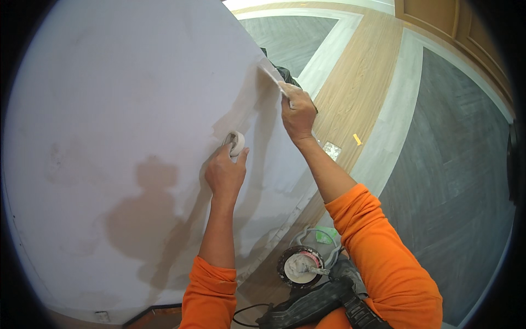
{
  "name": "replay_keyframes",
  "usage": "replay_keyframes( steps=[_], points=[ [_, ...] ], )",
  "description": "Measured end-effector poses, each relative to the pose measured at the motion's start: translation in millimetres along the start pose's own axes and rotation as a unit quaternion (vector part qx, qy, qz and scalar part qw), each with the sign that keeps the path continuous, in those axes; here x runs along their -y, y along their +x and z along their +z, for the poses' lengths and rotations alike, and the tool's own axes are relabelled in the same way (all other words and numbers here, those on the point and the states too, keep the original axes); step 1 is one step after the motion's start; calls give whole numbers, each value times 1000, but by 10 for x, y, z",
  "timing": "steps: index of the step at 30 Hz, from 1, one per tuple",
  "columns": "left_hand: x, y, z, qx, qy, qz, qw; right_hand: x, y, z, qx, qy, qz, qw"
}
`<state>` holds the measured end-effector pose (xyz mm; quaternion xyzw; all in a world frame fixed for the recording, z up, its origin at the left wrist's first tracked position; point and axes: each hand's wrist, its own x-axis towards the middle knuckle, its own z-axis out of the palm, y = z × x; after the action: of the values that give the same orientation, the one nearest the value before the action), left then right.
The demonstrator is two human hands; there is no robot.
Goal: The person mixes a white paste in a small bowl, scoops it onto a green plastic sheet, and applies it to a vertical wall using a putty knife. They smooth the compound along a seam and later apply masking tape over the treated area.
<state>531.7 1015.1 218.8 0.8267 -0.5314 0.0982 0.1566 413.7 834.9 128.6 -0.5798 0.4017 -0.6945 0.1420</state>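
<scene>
Left hand (223, 172) grasps white tape roll (238, 143), roll at fingertips, between thumb and fingers, before pale wall (120, 93). Right hand (298, 114) pinches pale strip (272, 73) near wall's edge; strip extends up-left past fingertips.

Shows floor (449, 164) in dark grey, pale and wood-look bands; carries paste bucket (281, 267) and green piece (325, 236) near, speckled flat piece (331, 150) farther, yellow scrap (358, 140) to its right

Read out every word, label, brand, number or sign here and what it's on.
None can be read.
The green patch by the bucket is too small and blurred to tell whether it bears print.
The tape roll shows no readable lettering.
</scene>
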Motion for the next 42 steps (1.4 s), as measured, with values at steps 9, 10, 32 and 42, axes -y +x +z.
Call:
replay_keyframes(
  steps=[9, 10, 32, 42],
  points=[
    [146, 6, 32, 15, 5, 31, 999, 316, -308, 263, 53, -67, 31, 996],
    [180, 13, 46, 11, -3, 37, 999, 348, -370, 225, 59, -50, 36, 996],
    [159, -20, -106, 56, -18, -2, 998, -956, 739, 64, 223, 277, 226, 907],
    [185, -35, -156, 73, -55, -16, 996, -706, 398, -368, 144, 156, 243, 946]
  ],
)
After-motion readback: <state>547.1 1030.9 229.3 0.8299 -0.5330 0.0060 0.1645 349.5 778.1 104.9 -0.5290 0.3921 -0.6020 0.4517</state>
